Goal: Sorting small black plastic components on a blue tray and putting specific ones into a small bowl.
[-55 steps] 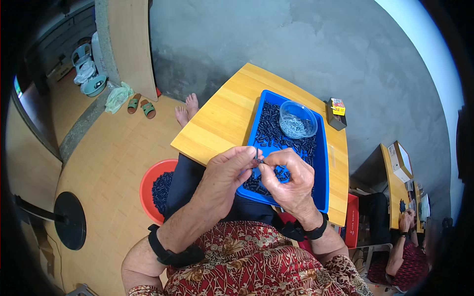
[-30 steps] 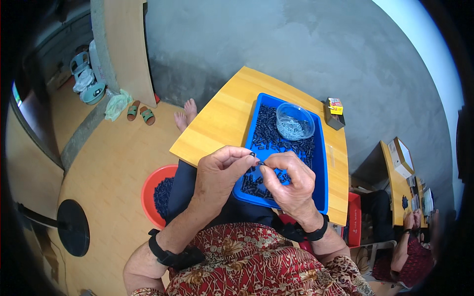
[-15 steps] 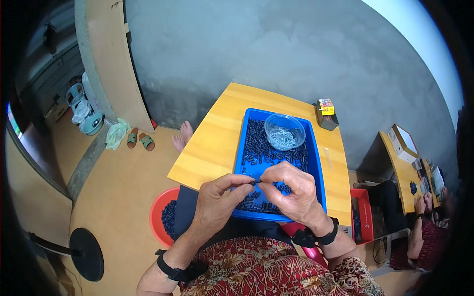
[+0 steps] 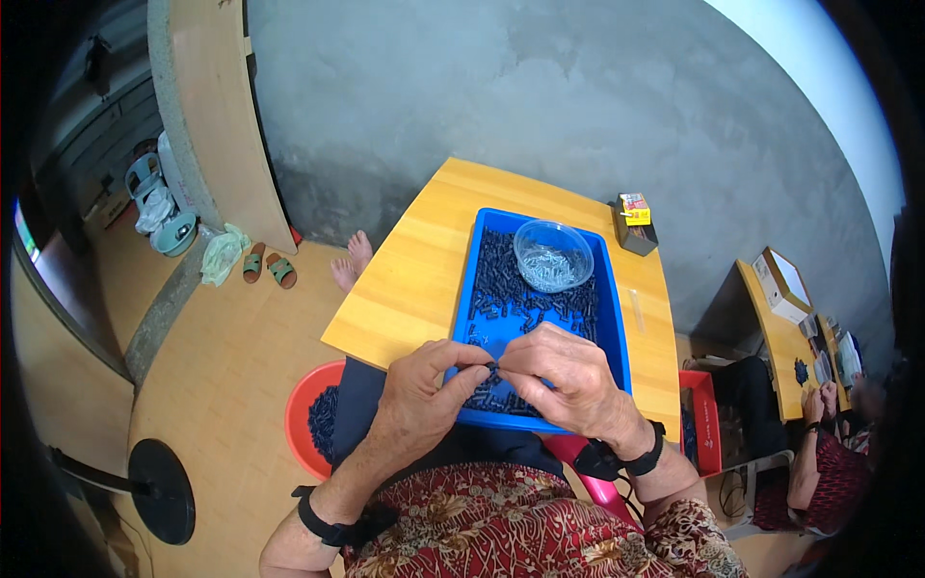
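Note:
My left hand (image 4: 424, 393) is closed in a pinch on a small black plastic piece (image 4: 492, 370). My right hand (image 4: 570, 378) meets it fingertip to fingertip, also pinched; whatever lies between its thumb and finger is too small to make out. Both hands are over the near part of a blue tray (image 4: 624, 332). Many loose black cylindrical pieces (image 4: 499, 275) fill the tray's far part, with more under my hands. Standing in the tray's far right part is a clear round tub (image 4: 554, 252) of small silvery metal pins.
The tray rests on a wooden table (image 4: 405, 279); a dark box (image 4: 636, 234) stands at its far right corner. A red basin (image 4: 301, 424) of black pieces is on the floor at left, a red crate (image 4: 706, 424) at right. Another person's hands (image 4: 822, 400) work at a table further right.
My fingertips have drawn closer together around the black piece, the right hand shifting slightly left and down. The whole view has shifted a little.

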Tool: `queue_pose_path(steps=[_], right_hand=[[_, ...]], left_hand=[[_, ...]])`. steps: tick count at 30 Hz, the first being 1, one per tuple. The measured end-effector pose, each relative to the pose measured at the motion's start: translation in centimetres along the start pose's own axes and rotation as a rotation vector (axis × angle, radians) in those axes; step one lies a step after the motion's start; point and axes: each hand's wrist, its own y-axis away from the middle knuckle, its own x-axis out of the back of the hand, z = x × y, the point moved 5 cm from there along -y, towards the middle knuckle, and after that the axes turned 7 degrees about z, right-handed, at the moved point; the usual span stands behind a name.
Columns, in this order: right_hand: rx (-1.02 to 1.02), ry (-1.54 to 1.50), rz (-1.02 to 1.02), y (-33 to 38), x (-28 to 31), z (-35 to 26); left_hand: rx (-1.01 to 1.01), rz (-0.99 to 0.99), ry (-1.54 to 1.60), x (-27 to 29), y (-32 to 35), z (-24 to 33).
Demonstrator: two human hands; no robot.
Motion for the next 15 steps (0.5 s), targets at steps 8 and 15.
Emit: queue_pose_path(steps=[8,15], right_hand=[[-0.061,-0.028,-0.004,0.3,-0.1,0.4],[-0.271,-0.182,0.02,0.7,0.2,1.0]], left_hand=[[0.153,-0.061,0.143,-0.3,-0.1,-0.4],[0.222,-0.071,0.224,-0.5,0.1,-0.5]])
